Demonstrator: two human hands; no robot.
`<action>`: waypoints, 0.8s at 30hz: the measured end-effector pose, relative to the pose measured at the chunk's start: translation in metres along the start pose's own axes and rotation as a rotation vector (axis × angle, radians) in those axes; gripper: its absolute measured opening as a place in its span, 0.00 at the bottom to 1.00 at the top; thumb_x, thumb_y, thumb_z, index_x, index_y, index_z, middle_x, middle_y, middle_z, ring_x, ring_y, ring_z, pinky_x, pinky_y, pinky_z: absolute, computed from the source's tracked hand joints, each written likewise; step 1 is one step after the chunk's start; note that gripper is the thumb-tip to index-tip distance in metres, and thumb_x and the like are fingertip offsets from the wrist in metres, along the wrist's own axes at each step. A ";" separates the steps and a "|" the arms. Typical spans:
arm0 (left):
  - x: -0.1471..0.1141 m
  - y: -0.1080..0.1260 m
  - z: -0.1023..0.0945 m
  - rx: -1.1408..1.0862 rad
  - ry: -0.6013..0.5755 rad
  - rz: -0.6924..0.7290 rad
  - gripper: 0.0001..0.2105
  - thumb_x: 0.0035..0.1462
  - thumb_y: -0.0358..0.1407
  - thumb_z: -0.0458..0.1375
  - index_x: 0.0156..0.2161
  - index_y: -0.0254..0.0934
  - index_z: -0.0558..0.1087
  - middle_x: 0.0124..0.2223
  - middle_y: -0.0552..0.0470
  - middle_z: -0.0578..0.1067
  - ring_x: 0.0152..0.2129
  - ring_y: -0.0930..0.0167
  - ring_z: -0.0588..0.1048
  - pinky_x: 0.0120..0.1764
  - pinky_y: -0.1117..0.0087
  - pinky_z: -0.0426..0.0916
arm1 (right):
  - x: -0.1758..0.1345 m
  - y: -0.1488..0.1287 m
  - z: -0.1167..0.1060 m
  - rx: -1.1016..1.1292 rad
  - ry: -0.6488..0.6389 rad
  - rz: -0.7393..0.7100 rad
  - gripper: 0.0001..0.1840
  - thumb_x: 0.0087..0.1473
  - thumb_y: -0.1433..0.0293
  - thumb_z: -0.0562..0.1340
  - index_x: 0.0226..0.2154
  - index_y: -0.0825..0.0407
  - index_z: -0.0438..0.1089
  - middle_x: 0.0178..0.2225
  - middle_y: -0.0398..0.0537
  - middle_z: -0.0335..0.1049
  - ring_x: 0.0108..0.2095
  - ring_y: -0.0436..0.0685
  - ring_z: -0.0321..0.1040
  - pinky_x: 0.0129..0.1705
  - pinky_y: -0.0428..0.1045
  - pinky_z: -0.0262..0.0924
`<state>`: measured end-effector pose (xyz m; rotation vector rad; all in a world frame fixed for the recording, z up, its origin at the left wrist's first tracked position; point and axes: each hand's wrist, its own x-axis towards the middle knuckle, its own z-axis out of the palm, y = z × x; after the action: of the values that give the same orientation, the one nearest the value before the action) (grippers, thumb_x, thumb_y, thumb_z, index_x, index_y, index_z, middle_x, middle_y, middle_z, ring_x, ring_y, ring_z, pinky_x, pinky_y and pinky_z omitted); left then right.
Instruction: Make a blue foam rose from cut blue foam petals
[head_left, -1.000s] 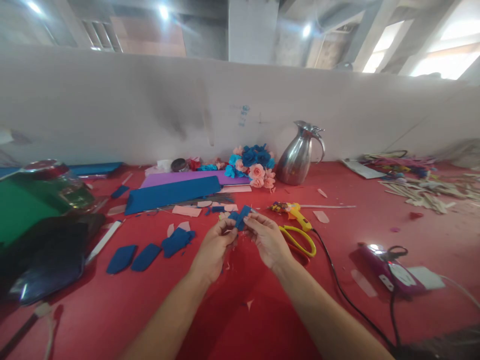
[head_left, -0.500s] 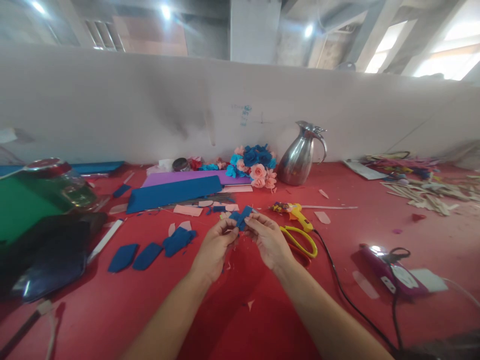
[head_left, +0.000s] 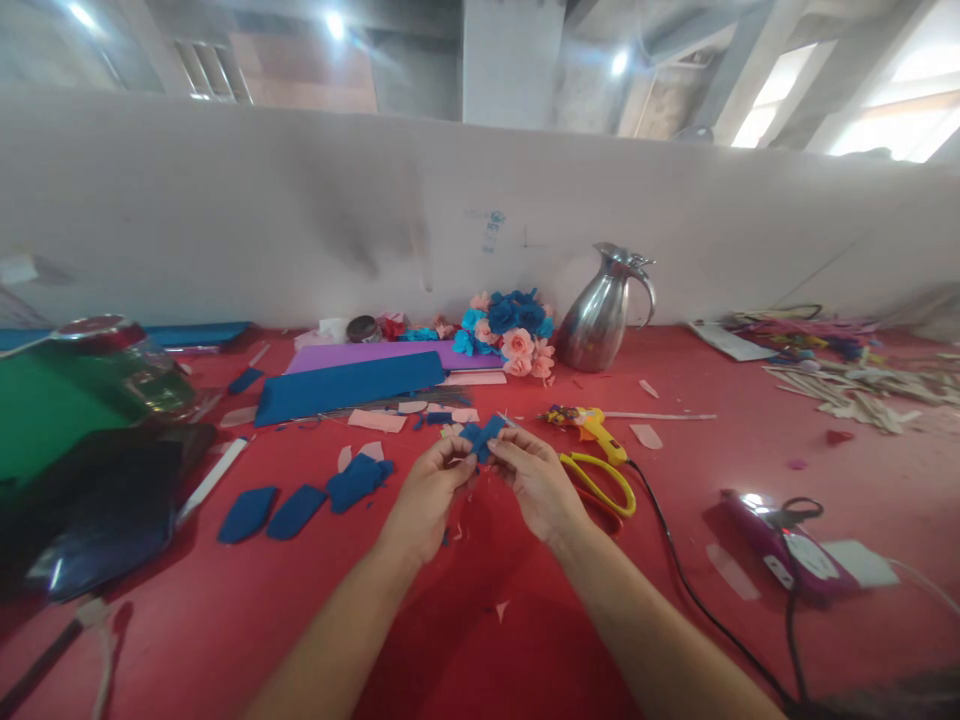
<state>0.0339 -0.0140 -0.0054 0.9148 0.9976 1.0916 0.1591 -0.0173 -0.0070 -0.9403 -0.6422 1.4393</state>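
Note:
Between both hands, above the red table, is a small piece of blue crepe paper (head_left: 489,432). My left hand (head_left: 429,488) pinches its left side between thumb and fingers. On the other side, the fingertips of my right hand (head_left: 541,482) close on the same paper. Cut blue paper petals (head_left: 247,514) lie to the left of my left hand, with a further blue pile (head_left: 358,484) closer to it. Just right of my right hand rest yellow-handled scissors (head_left: 606,484), partly hidden behind that hand. A yellow glue gun (head_left: 600,434) lies beyond them.
Behind the hands are a blue paper sheet (head_left: 349,386), a bunch of paper flowers (head_left: 514,330) and a steel jug (head_left: 598,312). A glass jar (head_left: 142,372) stands left. A black cord (head_left: 679,560) runs past a purple power strip (head_left: 791,550) at right.
Both hands keep their pinch on the blue paper, which has shifted only very slightly. The whole view has moved a touch; nothing was let go.

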 end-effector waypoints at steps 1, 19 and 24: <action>0.000 0.000 0.000 0.013 0.001 0.004 0.09 0.41 0.34 0.63 0.29 0.35 0.70 0.26 0.57 0.68 0.22 0.77 0.62 0.28 0.74 0.57 | 0.000 0.000 0.000 -0.007 -0.007 0.002 0.10 0.32 0.68 0.71 0.19 0.54 0.71 0.19 0.40 0.69 0.22 0.46 0.61 0.28 0.43 0.54; 0.000 0.002 -0.003 0.104 -0.003 0.049 0.06 0.42 0.33 0.61 0.27 0.37 0.69 0.23 0.58 0.63 0.21 0.76 0.59 0.26 0.73 0.53 | -0.001 0.000 -0.001 -0.174 -0.008 -0.125 0.07 0.35 0.68 0.68 0.22 0.52 0.71 0.22 0.40 0.69 0.25 0.49 0.60 0.31 0.45 0.54; 0.001 0.003 -0.006 0.117 -0.004 0.069 0.06 0.43 0.35 0.62 0.27 0.37 0.70 0.23 0.57 0.64 0.20 0.76 0.58 0.25 0.74 0.52 | -0.002 0.001 0.000 -0.168 -0.033 -0.133 0.07 0.36 0.68 0.68 0.24 0.52 0.73 0.23 0.40 0.69 0.27 0.49 0.61 0.33 0.46 0.55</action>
<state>0.0278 -0.0115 -0.0050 1.0524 1.0420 1.0979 0.1586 -0.0191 -0.0072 -0.9866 -0.8443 1.2998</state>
